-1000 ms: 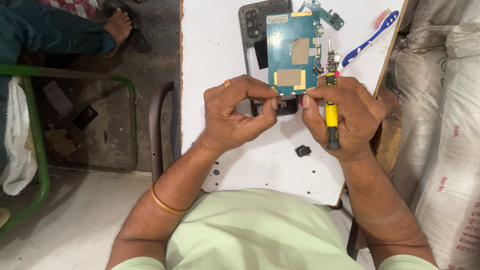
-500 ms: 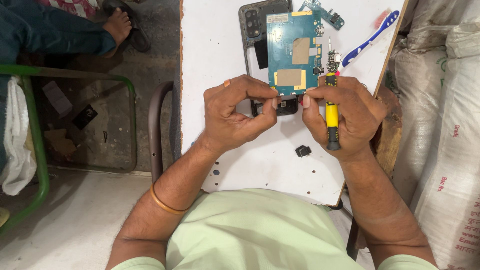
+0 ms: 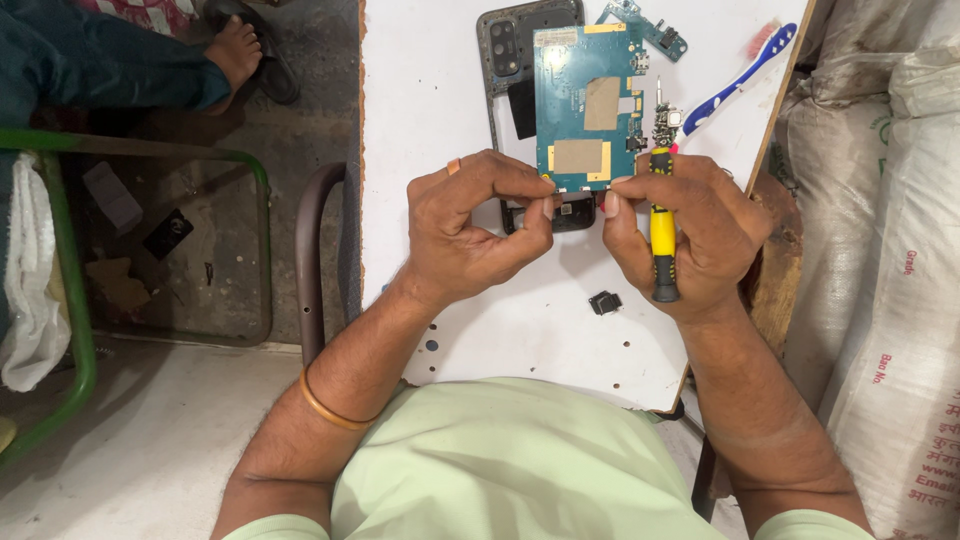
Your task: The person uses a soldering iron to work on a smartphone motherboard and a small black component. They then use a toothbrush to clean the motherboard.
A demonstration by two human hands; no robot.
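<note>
Teal circuit board point(image 3: 585, 110) pinched by both curled hands, left hand point(image 3: 470, 235) and right hand point(image 3: 695, 235), which also grips a yellow screwdriver point(image 3: 662, 235), over a white table point(image 3: 430, 100) mid-frame.

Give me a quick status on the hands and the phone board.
Both hands pinch the blue circuit board at its lower edge: left hand, right hand. Right also grips yellow screwdriver. Toothbrush and small black part lie clear.

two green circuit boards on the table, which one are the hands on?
The large circuit board lying over the black phone frame; both hands pinch its near edge. The small circuit board lies untouched at the table's far edge.
</note>
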